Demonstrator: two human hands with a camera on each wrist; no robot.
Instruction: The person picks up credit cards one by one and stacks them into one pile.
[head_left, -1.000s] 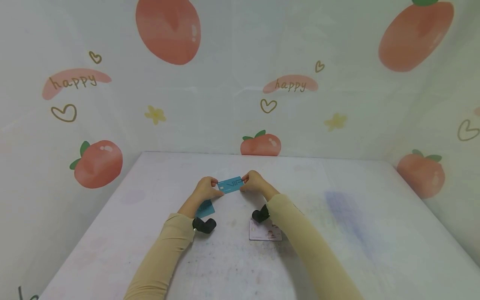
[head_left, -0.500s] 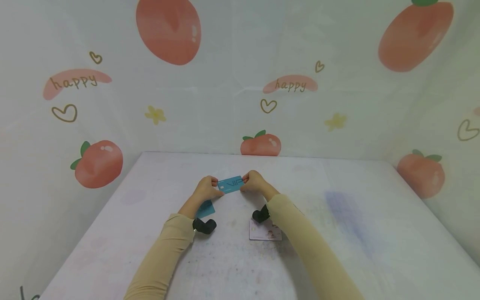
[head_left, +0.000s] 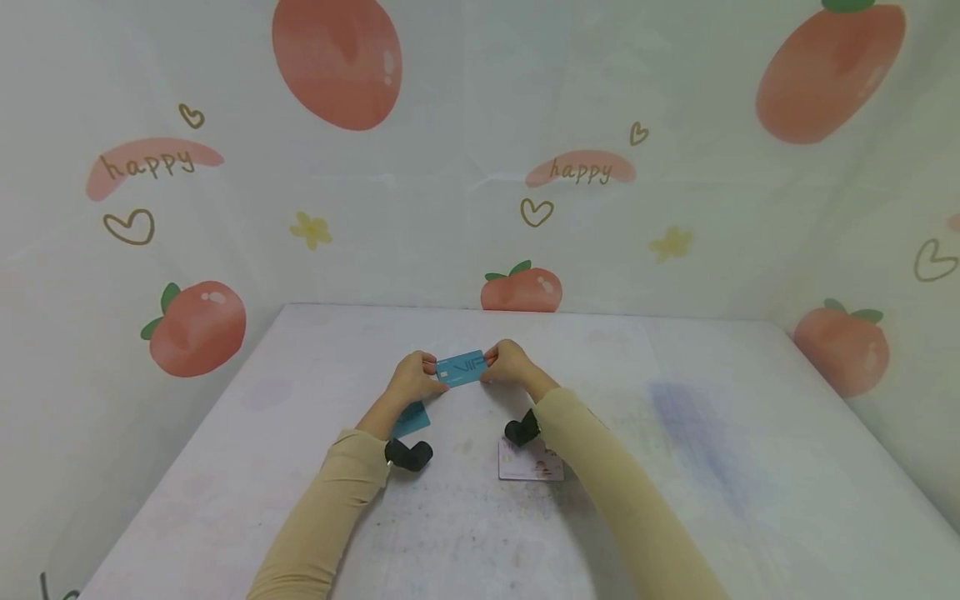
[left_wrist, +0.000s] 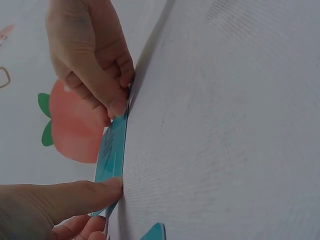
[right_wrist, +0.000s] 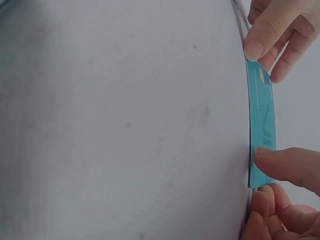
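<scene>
A blue-green VIP card (head_left: 461, 368) is held at its two short ends over the far half of the table. My left hand (head_left: 412, 378) pinches the left end, thumb on the near face and fingers behind, as the left wrist view shows with the card (left_wrist: 110, 152) tilted up. At the opposite end my right hand (head_left: 509, 364) pinches likewise; in the right wrist view its thumb (right_wrist: 287, 165) presses on the face of the card (right_wrist: 261, 120). A second blue-green card (head_left: 412, 419) lies on the table by my left wrist, partly hidden by the arm.
A pale pink patterned card (head_left: 528, 464) lies on the white table (head_left: 465, 533) under my right wrist, partly covered by the black wrist camera (head_left: 522, 429). Another black camera (head_left: 409, 453) sits on the left wrist. A curtain printed with fruit (head_left: 521, 290) stands behind the table.
The card and both hands stay nearly in place; the card shifts very slightly in its tilt. The two cards on the table have not moved.
</scene>
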